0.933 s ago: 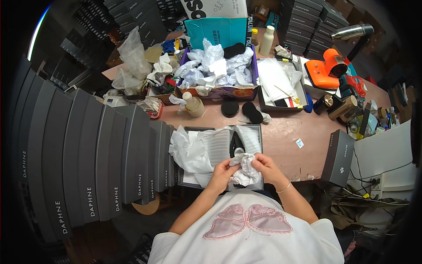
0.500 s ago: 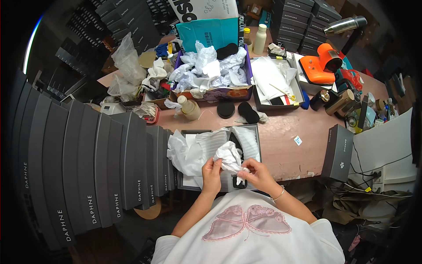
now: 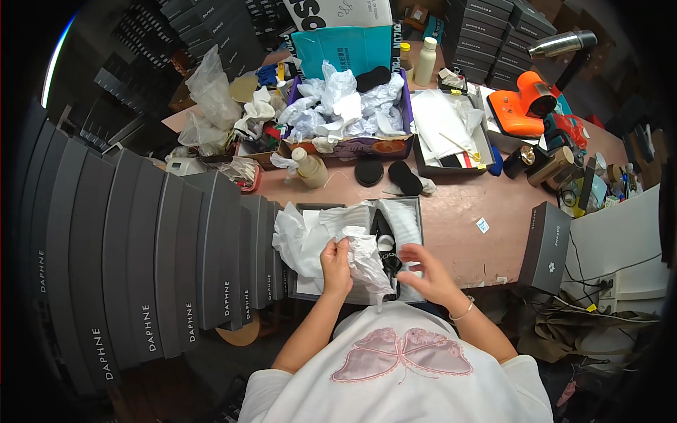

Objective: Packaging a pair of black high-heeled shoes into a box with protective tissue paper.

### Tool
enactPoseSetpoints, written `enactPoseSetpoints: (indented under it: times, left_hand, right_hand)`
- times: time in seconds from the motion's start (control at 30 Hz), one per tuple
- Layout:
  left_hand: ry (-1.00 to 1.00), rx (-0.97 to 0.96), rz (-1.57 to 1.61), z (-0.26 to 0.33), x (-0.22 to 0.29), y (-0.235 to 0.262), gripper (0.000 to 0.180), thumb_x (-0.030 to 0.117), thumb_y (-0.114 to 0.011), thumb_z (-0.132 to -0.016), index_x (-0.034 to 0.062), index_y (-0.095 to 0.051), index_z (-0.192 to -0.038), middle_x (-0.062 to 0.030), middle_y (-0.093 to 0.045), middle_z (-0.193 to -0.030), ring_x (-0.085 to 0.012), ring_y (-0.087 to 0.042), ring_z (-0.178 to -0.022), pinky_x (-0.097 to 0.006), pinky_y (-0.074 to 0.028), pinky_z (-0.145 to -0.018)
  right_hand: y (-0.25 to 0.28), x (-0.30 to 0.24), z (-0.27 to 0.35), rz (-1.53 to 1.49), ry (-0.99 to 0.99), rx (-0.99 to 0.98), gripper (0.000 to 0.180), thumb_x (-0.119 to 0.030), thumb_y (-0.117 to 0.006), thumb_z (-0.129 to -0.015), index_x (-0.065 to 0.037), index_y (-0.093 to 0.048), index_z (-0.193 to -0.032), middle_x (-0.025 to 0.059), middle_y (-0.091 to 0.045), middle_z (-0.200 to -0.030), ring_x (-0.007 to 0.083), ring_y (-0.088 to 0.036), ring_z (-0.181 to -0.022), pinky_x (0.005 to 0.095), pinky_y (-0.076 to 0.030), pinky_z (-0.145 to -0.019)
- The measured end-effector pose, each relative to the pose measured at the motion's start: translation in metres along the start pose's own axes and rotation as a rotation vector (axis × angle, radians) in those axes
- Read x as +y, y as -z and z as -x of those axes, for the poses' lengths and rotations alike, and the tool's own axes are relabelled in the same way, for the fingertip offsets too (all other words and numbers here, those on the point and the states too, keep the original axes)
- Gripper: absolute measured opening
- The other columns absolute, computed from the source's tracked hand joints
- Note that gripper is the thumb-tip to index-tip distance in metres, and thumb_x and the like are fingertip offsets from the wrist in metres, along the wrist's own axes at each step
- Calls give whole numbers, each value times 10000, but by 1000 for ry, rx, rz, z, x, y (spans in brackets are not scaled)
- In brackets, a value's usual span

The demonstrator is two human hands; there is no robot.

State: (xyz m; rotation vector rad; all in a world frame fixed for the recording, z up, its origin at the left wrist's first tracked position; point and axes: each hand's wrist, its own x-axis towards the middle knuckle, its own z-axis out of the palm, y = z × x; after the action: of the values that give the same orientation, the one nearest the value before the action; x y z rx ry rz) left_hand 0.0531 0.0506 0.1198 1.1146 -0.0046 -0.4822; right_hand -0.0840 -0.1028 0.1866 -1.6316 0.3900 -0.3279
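A crumpled sheet of white tissue paper [image 3: 365,262] hangs from my left hand [image 3: 336,269], pinched between thumb and fingers. My right hand [image 3: 429,275] is open beside it, fingers apart and holding nothing. Under both hands lies an open grey shoe box [image 3: 421,224] lined with white foam wrap [image 3: 400,217]. Inside, partly covered by the tissue, is a black item with white parts [image 3: 387,262], probably a shoe. More white wrapping paper [image 3: 293,243] spills over the box's left side.
Dark shoe boxes [image 3: 127,261] stand in a row at the left. A purple-edged carton [image 3: 409,113] full of crumpled paper is at the back, near a cream bottle [image 3: 310,169] and round black pads [image 3: 368,172]. An orange device [image 3: 520,106] and another grey box [image 3: 545,243] are at the right.
My right hand has let go of the tissue paper and moved right. The sheet now hangs longer from my left hand, and more of the black item shows.
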Motion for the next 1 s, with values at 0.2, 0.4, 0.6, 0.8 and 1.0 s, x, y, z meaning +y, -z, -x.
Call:
enactPoseSetpoints:
  times: [0.2,0.4,0.6,0.8,1.0]
  left_hand:
    - [11,-313,-223,20,24,-31,246,143,-598,-923,-15,-555,-1107,-64,-617,-1021,-95,-587,-861,-240,-483,-790]
    - [142,-275,-394,14,13,11,244,-8,-582,-855,-34,-583,-1097,-48,-636,-974,-87,-579,-852,-238,-480,-780]
    - [364,-59,-144,-6,35,66,287,-75,-436,-829,-28,-593,-1065,-53,-643,-925,-82,-591,-812,-215,-477,-752]
    - [-8,-284,-1043,-18,86,87,220,-2,-505,-800,-27,-627,-981,-95,-665,-880,-160,-631,-844,-296,-491,-746]
    - [44,-170,-1077,-32,111,95,220,60,-551,-786,-40,-628,-967,-121,-666,-821,-177,-620,-806,-299,-472,-748]
  right_hand:
    - [-21,26,-19,-6,-288,-152,284,-228,-658,-867,50,-604,-887,72,-583,-733,116,-521,-658,324,-437,-586]
    - [8,34,-30,39,-129,-97,270,-211,-573,-932,-3,-569,-760,-29,-473,-713,56,-397,-674,230,-356,-575]
    - [64,33,-29,-35,-476,-224,223,-214,-559,-946,-29,-617,-836,-95,-451,-695,27,-375,-642,217,-332,-550]
    - [108,38,-29,501,-285,-546,169,-151,-624,-846,18,-605,-842,47,-592,-669,131,-547,-596,304,-442,-569]
    - [110,24,-36,721,-103,-195,279,-159,-679,-788,23,-604,-985,200,-654,-871,359,-626,-813,401,-493,-734]
